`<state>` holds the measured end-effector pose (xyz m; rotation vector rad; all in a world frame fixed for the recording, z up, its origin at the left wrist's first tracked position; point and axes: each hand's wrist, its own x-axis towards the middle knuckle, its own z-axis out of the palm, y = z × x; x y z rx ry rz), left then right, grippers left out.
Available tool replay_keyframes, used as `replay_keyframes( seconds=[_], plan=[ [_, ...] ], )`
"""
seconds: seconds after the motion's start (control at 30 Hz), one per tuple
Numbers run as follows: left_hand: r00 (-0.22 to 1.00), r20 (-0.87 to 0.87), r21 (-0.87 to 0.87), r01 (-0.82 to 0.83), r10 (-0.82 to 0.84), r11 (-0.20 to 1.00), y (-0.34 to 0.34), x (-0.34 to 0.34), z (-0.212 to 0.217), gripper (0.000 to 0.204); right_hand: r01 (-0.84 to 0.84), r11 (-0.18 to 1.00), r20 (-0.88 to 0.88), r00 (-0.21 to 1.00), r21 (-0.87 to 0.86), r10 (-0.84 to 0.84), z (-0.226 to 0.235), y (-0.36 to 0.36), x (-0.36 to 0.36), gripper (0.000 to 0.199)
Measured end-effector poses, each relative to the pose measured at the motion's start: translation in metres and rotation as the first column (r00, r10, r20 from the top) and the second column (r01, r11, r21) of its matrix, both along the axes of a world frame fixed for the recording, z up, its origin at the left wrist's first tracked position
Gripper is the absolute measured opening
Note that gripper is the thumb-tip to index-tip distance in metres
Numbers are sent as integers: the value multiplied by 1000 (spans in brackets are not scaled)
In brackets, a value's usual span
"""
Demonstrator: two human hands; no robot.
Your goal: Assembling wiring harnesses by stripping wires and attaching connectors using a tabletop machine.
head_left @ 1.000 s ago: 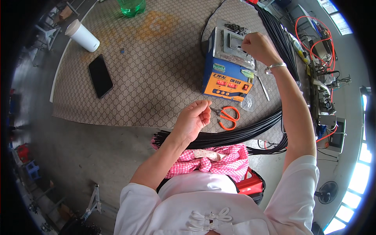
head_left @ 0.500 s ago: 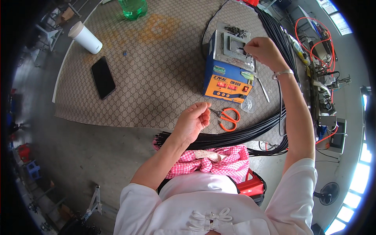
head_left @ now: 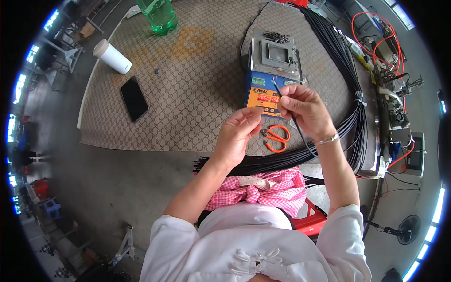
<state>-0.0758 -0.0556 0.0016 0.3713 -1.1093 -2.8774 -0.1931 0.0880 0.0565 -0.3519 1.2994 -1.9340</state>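
My right hand [head_left: 305, 110] pinches a black cable [head_left: 299, 129]. The cable's end points up and away, with thin bare wire ends fanned out at its tip. Close beside it on the left, my left hand [head_left: 237, 134] is closed with thumb and forefinger pressed together; whatever may be between them is too small to make out. Just beyond both hands stands a blue and orange solder pot [head_left: 260, 96] with a lit red display. Its metal top [head_left: 277, 56] has a square well and dark scraps on it. Orange-handled snips [head_left: 278, 139] lie in front of the pot.
A thick bundle of black cables [head_left: 272, 164] runs along the table's near edge and curves up the right side. On the patterned tablecloth [head_left: 197, 94] are a phone [head_left: 134, 98], a white cup [head_left: 112, 57] and a green bottle [head_left: 159, 18]. Pink checked cloth [head_left: 282, 185] covers my lap.
My right hand has come back from the solder pot's top toward me, bringing the cable end near my left hand. My left hand has shifted slightly right, and the view has turned a little.
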Motion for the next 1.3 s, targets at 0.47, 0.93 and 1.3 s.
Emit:
replay_keyframes(
  seconds=[0.47,0.93,1.3],
  plan=[
    [982,-155,-86,-119,105,989,18,0,21,21,0,998,13,1000,-70,1,-23,7,35,10],
    [993,-115,-56,-38,32,998,27,5,9,20,153,980,-170,977,125,-131,-32,11,60,6],
    [991,-62,-66,-120,116,991,36,18,11,31,144,989,-292,948,41,-126,-46,17,76,9]
  ],
)
